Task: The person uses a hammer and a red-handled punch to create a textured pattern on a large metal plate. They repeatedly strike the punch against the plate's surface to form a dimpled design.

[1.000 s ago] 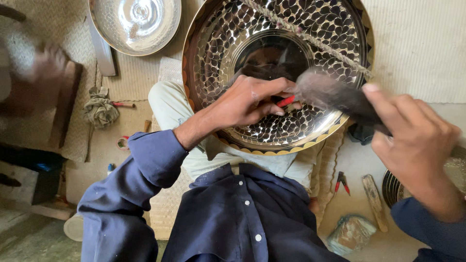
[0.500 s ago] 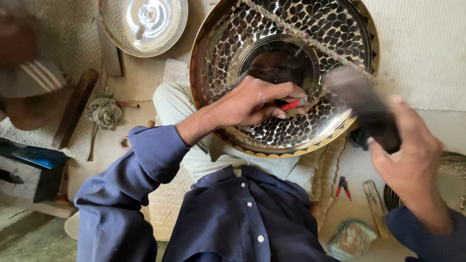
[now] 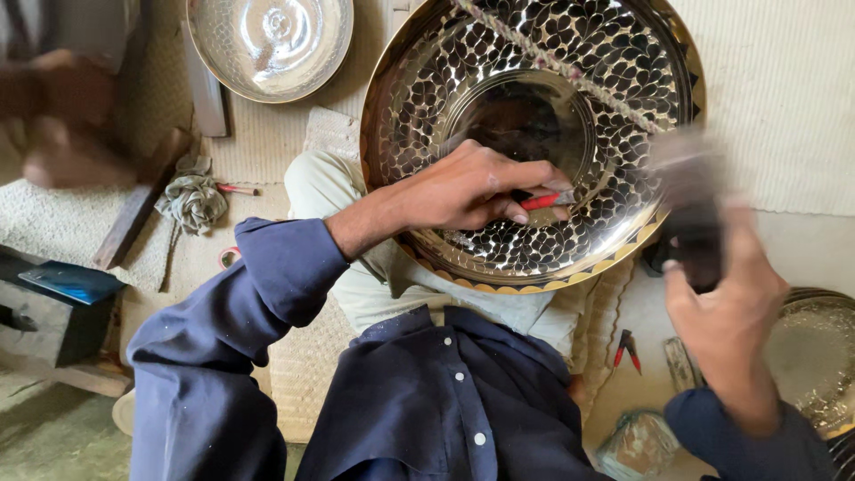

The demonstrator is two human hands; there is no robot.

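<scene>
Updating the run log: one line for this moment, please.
left hand: holds red-handled tool on patterned metal tray | right hand: grips dark hammer, raised, blurred

Floor: covered with pale woven matting. A dark wooden block sits at the left edge. Bare concrete shows below it. Lighting: soft daylight.

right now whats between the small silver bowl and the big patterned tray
In the head view, only bare woven mat separates the small silver bowl from the big patterned tray.
</scene>
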